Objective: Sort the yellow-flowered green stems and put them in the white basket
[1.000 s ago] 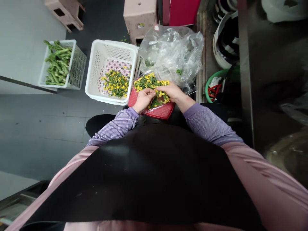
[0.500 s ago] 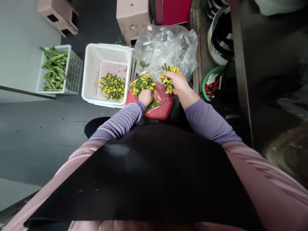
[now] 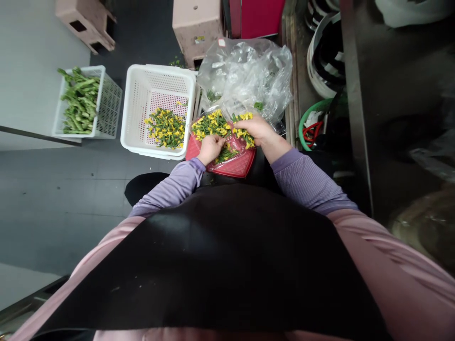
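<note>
A clear plastic tray (image 3: 232,163) with yellow-flowered green stems (image 3: 212,124) in it lies on a red basket (image 3: 245,168) in front of me. My left hand (image 3: 210,148) is over the tray's near left side, fingers pinched together at the stems; what they hold, if anything, is too small to tell. A bunch of yellow-flowered stems (image 3: 245,135) is in my right hand (image 3: 259,130), thumb across it, over the tray's right side. To the left, a white basket (image 3: 137,94) holds more flowered stems (image 3: 167,128).
Behind the tray lies a crumpled clear plastic bag (image 3: 249,66). Far left is a white basket (image 3: 110,104) of thick green stalks. Pink stools (image 3: 195,28) stand at the back. A green tub (image 3: 302,125) and a dark metal counter (image 3: 355,85) are on the right.
My right hand has moved left and slightly down with its bunch, closer to the tray. My left hand has drawn back a little to the left and down, and its fingertips now show.
</note>
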`<state>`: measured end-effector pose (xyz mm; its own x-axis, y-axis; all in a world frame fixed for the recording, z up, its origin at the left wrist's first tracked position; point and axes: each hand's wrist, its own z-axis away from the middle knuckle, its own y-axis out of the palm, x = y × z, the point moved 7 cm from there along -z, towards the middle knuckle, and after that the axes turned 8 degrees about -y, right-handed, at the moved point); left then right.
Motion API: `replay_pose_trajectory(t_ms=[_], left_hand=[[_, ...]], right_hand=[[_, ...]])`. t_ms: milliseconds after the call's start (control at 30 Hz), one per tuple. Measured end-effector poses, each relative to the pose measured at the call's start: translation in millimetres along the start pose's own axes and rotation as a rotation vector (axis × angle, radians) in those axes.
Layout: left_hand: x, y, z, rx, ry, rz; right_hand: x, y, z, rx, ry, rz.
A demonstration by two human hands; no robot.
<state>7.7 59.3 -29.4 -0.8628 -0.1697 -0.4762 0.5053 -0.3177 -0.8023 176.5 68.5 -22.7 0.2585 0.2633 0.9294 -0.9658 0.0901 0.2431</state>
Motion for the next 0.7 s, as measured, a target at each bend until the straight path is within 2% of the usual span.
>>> replay_pose_trajectory(t_ms=[100,233,333,433,567,700], left_hand=[[-5,-19.7,17,-0.074,0.068,0.065],[-13,-30.2,36,-0.106,0.123,-0.002],[-19,-29.8,45,-0.102,0.137,-0.098],[-26,-25.6,51,-0.092,0.146,-0.211],[-31,-16.4,55,-0.047,0.190,-0.278],[-28,-8.5,56,-0.001,0.297,-0.254]], right_hand=[[-8,6,7,-0.016,0.044,0.061],[-20,24,18,0.115,0.184,-0.024],[-23,33,25,0.181,0.230,-0.116],[-23,38,28,0.207,0.207,-0.190],[-28,38,29,0.176,0.186,-0.179],[-38,35,30,0.165,0.302,-0.182]])
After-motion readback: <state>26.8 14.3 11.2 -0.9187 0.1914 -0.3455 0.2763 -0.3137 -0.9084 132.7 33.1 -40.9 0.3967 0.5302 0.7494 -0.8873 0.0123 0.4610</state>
